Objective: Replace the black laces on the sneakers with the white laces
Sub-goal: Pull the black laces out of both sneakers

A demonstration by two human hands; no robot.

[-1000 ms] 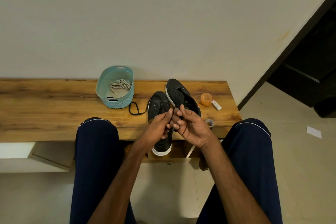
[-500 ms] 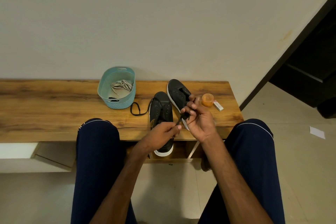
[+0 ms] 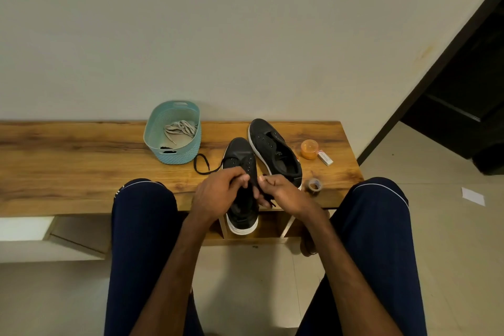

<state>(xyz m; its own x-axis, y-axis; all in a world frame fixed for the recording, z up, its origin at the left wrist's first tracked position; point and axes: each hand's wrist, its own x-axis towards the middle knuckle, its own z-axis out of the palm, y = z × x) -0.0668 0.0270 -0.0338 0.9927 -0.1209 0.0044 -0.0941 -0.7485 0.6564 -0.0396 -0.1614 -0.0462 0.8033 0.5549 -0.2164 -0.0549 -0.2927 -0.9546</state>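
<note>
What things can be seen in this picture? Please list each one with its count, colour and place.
bench: 1, brown wood, against the wall
basket: 1, teal, on the bench
white laces: bundle, count unclear, in the basket
black lace: 1, loops on the bench beside the near sneaker
near sneaker: 1, black, under the hands
far sneaker: 1, black, to its right, no lace seen
pot: 1, orange, right of the sneakers
small box: 1, white, beside the pot
tape roll: 1, brownish, bench front edge
paper: 1, white, floor at right
legs: 2, navy trousers
left hand, right hand: fingers pinch the black lace
</note>
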